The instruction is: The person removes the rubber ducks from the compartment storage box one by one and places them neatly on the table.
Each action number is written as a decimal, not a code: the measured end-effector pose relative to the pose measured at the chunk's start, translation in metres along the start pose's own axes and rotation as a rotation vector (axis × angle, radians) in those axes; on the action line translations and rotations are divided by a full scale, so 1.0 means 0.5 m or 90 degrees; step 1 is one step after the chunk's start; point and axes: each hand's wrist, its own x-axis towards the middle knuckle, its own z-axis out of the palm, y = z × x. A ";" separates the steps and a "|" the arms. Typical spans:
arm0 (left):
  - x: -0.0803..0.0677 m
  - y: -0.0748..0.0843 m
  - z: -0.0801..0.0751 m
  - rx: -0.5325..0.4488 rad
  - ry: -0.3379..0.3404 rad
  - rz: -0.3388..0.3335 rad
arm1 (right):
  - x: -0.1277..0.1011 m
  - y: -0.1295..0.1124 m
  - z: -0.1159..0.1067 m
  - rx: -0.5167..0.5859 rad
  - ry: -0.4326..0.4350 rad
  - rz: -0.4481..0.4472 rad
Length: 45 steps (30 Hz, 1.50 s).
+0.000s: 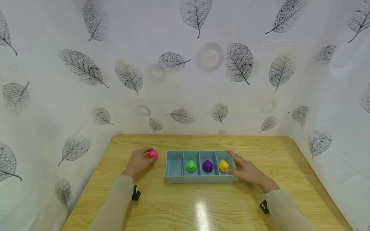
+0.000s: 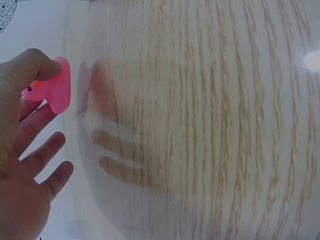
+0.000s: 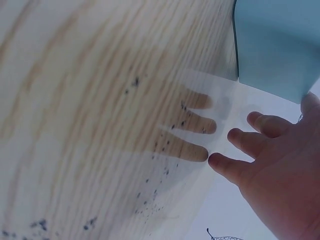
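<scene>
A pink rubber duck (image 1: 153,154) is pinched between the thumb and fingers of my left hand (image 1: 140,161), to the left of a blue-grey divided box (image 1: 199,179). In the left wrist view the pink duck (image 2: 61,90) is tilted and the other fingers are spread apart. The box's leftmost compartment is empty. The others hold a green duck (image 1: 191,166), a purple duck (image 1: 207,166) and a yellow duck (image 1: 224,166). My right hand (image 1: 247,170) holds the box's right end, index finger at the back corner, thumb beside the yellow duck. The right wrist view hides the thumb.
The box stands on a wood-grain table (image 1: 185,205). White sheeting with a leaf print (image 1: 185,96) encloses the back and both sides. Dark specks (image 3: 136,81) mark the tabletop near the right hand.
</scene>
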 end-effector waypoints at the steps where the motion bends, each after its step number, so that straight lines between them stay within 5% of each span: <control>1: 0.001 -0.001 0.000 -0.002 -0.002 -0.001 | 0.000 0.000 0.000 0.000 -0.001 0.001; 45: -0.002 -0.005 0.007 0.011 -0.023 0.000 | -0.004 -0.003 0.000 -0.012 -0.004 0.004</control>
